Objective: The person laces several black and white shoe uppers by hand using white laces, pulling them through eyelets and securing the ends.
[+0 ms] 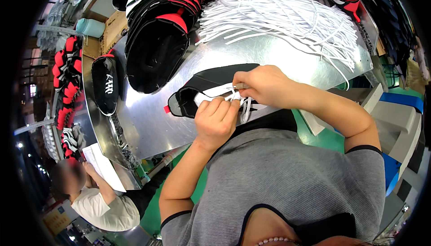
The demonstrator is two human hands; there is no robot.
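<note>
A black shoe upper [214, 76] with a white tongue and a small red heel tab lies on the metal table in front of me, toe end to the right. A white shoelace [245, 112] runs through its eyelet area and hangs in loops between my hands. My left hand [216, 122] is closed at the near side, its thumb and fingers pinched on the lace. From the far right my right hand [265, 84] pinches at the lacing too. A small greyish piece shows at its fingertips, too small to name. The eyelets are partly hidden by my fingers.
White shoelaces [287, 24] lie in a large pile at the back of the metal table [150, 127]. Nested black and red uppers [157, 55] curve behind; a laced upper [104, 84] lies left. A light-blue container [90, 27] stands back left. Another person [105, 205] works at lower left.
</note>
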